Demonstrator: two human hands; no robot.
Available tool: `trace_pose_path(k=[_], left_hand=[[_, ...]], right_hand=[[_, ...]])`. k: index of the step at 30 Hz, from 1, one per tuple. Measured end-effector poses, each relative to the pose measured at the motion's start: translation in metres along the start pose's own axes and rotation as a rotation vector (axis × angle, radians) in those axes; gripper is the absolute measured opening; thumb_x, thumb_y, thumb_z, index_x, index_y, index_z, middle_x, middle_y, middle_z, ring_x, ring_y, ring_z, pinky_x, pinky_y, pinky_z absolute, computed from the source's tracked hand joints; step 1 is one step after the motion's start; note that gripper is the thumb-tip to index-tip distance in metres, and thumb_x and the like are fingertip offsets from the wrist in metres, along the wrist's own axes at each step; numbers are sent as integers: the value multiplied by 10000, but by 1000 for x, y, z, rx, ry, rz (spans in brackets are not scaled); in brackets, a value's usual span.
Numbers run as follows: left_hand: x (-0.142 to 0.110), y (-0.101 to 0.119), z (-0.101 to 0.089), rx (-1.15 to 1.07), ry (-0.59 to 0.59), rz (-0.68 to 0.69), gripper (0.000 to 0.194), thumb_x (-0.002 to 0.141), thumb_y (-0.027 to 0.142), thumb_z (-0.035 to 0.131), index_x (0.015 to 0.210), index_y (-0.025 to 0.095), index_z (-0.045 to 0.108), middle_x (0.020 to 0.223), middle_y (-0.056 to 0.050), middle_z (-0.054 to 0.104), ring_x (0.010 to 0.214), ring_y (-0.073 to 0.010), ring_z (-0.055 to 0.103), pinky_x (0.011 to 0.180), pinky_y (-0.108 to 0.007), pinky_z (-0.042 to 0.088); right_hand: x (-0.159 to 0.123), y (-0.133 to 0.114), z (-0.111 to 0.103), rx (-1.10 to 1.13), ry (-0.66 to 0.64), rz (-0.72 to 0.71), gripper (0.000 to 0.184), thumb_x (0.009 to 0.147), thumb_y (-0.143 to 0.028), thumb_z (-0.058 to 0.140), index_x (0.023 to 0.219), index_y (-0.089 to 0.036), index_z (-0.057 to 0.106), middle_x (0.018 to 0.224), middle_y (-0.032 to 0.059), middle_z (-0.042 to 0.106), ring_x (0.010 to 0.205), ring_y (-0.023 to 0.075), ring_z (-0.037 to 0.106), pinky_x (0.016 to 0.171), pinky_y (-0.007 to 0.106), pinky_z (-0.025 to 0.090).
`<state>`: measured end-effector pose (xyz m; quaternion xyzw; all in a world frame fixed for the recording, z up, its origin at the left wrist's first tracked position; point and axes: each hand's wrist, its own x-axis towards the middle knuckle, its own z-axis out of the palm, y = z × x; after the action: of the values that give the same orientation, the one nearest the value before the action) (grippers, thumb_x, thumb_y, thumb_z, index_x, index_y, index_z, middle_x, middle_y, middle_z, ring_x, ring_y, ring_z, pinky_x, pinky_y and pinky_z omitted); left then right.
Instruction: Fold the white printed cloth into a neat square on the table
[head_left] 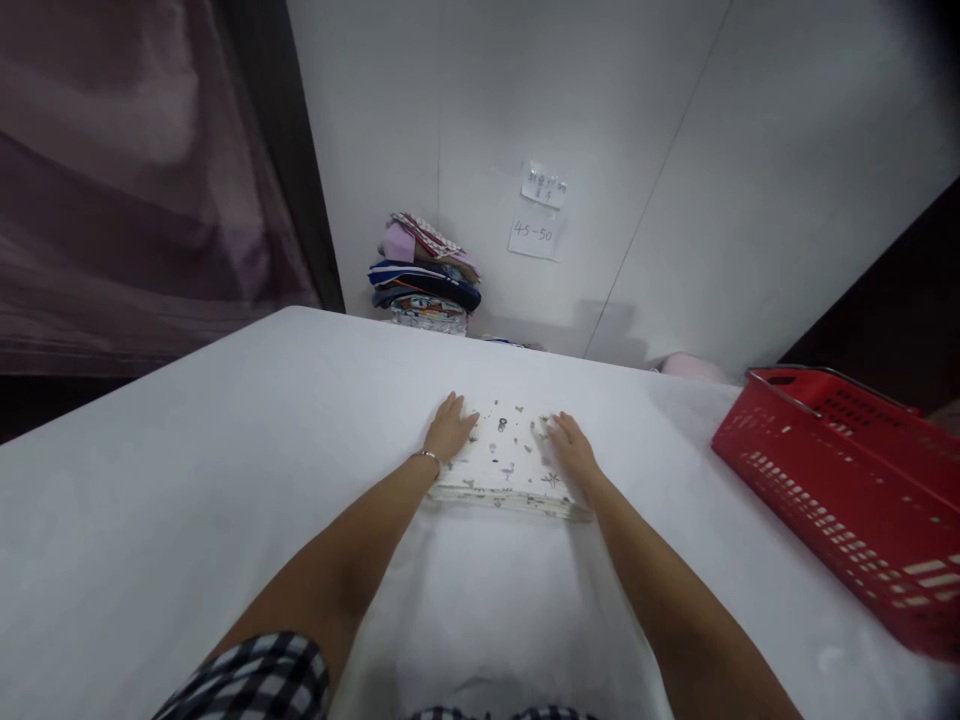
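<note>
A folded white cloth (510, 455) with small printed figures lies flat on the white table, its layered edge towards me. My left hand (450, 430) rests along the cloth's left side, fingers stretched out and touching it. On the opposite side, my right hand (571, 446) lies against the right edge, its fingers also extended. Neither hand is gripping the cloth. A thin bracelet circles my left wrist.
To the right stands a red plastic basket (832, 500) with a metal handle. A stack of folded clothes (426, 275) sits beyond the table's far edge, against the wall. Two paper notes (536, 232) hang on the wall. A purplish curtain (135, 180) hangs at left.
</note>
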<state>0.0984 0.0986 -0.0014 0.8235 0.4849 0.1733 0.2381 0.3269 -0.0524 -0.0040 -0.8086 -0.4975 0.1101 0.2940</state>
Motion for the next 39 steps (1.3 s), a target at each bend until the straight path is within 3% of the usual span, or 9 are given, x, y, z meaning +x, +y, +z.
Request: trace_pose_path(k=[6,11,15,18,23,29,31,35,39], left_hand=[[-9,-13,-21,-183,-67,-319,530,866,452,462,1271,114,506,1285,-161,576,1218,-281,511,977,-354,402],[-13,-15,-23,-334,-179,-466,508,787,552,559,912,71,665,968,-203,702,908,-315,667,701,-340,511],[-19,-9,-26,-483,-220,-531,470,745,519,638,905,78,664,955,-179,712,855,-274,678,626,-294,521],[-25,-3,-33,-575,-242,-556,445,728,489,677,897,76,664,982,-181,708,865,-272,678,647,-295,535],[-50,6,-33,-866,-311,-574,347,791,415,653,941,102,658,1041,-140,705,896,-216,677,732,-267,553],[-111,38,14,-1336,-591,-556,454,770,363,694,1111,78,598,1091,-181,675,883,-240,680,812,-356,558],[-126,49,30,-1402,-565,-558,482,759,360,706,1126,72,584,1095,-192,668,869,-236,683,822,-361,554],[-139,59,42,-1429,-433,-568,505,762,364,703,1148,77,549,1111,-201,655,831,-231,686,796,-374,559],[-139,59,34,-1391,-449,-559,449,827,422,611,1123,87,562,1092,-188,660,800,-223,684,781,-367,556]], right_hand=[[-43,39,-27,400,-3,409,602,820,-388,535,1366,-154,439,1271,112,588,1073,236,606,802,314,536],[-58,39,-38,523,-74,560,631,808,-432,570,1349,-134,441,1044,134,667,709,169,653,527,247,516],[-57,37,-39,479,-209,539,521,765,-541,609,1082,-128,626,755,74,675,504,126,567,431,231,445],[-55,36,-38,486,-266,502,404,724,-494,673,918,-140,662,749,73,692,575,146,611,471,227,463],[-42,43,-49,597,-191,463,329,694,-339,707,956,-144,670,898,106,722,789,206,678,627,268,532],[-7,73,-82,127,31,388,425,709,-269,682,1094,-92,651,954,149,706,895,270,665,790,375,518],[0,73,-84,-9,36,336,411,715,-227,657,1099,-82,654,1056,182,678,1024,308,619,893,431,470],[-9,35,-62,-60,18,177,419,792,-272,571,1193,-158,616,1305,112,564,1206,255,508,1041,389,363],[-45,-23,-18,-5,-158,-144,471,879,-435,455,1288,-221,546,1368,58,519,1260,211,464,1056,361,357]])
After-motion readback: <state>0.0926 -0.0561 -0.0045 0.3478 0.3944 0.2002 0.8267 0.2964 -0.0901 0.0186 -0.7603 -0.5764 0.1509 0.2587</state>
